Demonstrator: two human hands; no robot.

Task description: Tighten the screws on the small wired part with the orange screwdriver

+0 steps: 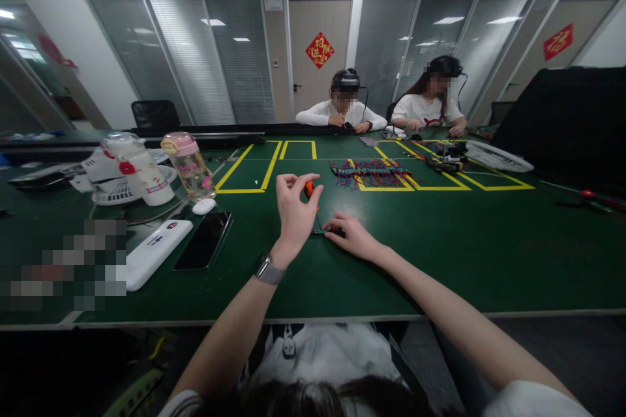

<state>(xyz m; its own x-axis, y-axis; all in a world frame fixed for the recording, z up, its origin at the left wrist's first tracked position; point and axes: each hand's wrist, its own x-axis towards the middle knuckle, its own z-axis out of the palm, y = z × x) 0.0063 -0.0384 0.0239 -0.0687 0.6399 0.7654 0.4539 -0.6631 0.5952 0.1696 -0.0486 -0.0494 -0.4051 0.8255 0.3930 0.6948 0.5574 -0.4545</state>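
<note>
My left hand (297,208) is closed around the orange-and-black handle of a screwdriver (308,189), held upright with its thin shaft pointing down. Under the tip lies a small green circuit board (319,231) on the table. The fingers of my right hand (353,234) pinch this board at its right end and hide part of it. Beyond my hands, a row of similar boards with red and blue wires (372,172) lies across yellow tape lines.
On the left stand a pink-lidded bottle (190,166) and a white bottle (147,172), near a black phone (203,241) and a white case (159,254). Two people (342,104) sit across the green table (440,254). A black screen-like panel (567,130) rises at right.
</note>
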